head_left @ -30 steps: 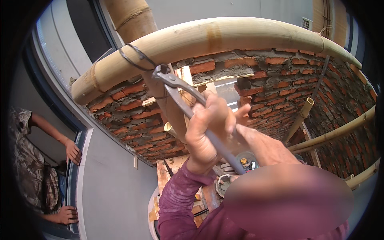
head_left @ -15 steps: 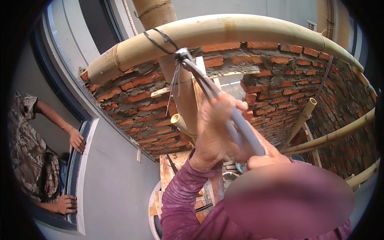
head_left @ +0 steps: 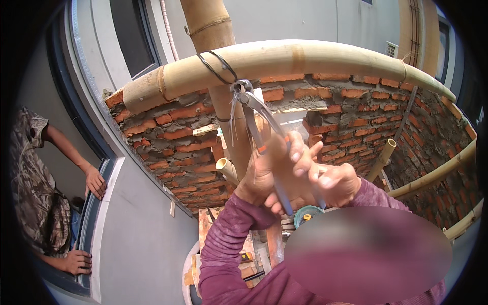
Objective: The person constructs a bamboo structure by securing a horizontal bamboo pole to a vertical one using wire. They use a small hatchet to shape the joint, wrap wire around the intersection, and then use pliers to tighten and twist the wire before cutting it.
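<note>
Metal pincers (head_left: 262, 111) with blue-grey handles and orange marks reach up to a bamboo pole. Their jaws are at a twisted bunch of wire ends (head_left: 234, 113) under the pole. Dark wire (head_left: 214, 68) loops round this thick horizontal pole (head_left: 264, 57), where it crosses an upright bamboo pole (head_left: 207, 31). My left hand (head_left: 267, 165) is closed round the upper part of the handles. Lower down, my right hand (head_left: 338, 179) wraps the handles, its fingertips showing by the left one. The handles stand spread apart. Motion blurs part of the grip.
A person's hands (head_left: 95, 184) rest on a window frame (head_left: 96, 223) at the left. Behind the pole rises a rough brick wall (head_left: 351, 109). Further bamboo poles (head_left: 432, 175) stand at the right. Below are boards (head_left: 206, 229) and a green-blue container (head_left: 300, 217).
The pincers' handles have spread from close together to wide apart. My right hand has turned, its fingers now showing. The whole view has shifted, so the pole appears lower.
</note>
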